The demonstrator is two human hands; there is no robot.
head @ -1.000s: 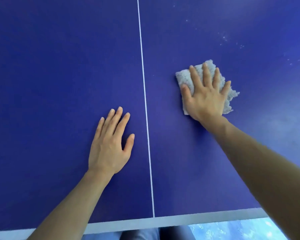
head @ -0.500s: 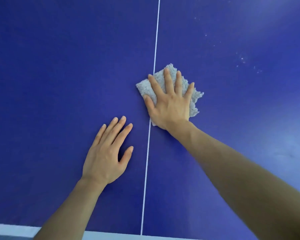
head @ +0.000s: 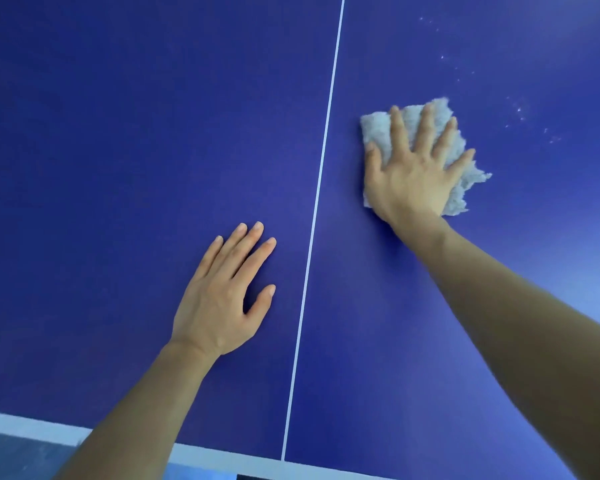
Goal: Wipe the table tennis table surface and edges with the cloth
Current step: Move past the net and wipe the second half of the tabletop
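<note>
blue table [head: 153, 133], cloth [head: 378, 128] under right hand [head: 413, 178]

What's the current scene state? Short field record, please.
table: blue table tennis table, white centre line
cloth: pale fluffy cloth, flat on table, right of centre line
right: right hand, fingers spread, presses cloth
left: left hand, flat on table left of line, holds nothing
dirt: white specks beyond cloth, up-right
edge: white edge band at near side

Some table-tennis spot, though the room itself barely shows: a blue table [head: 118, 168] fills the view, with a thin white centre line [head: 321, 168] running near to far and a white border [head: 21, 426] along its near edge.
</note>
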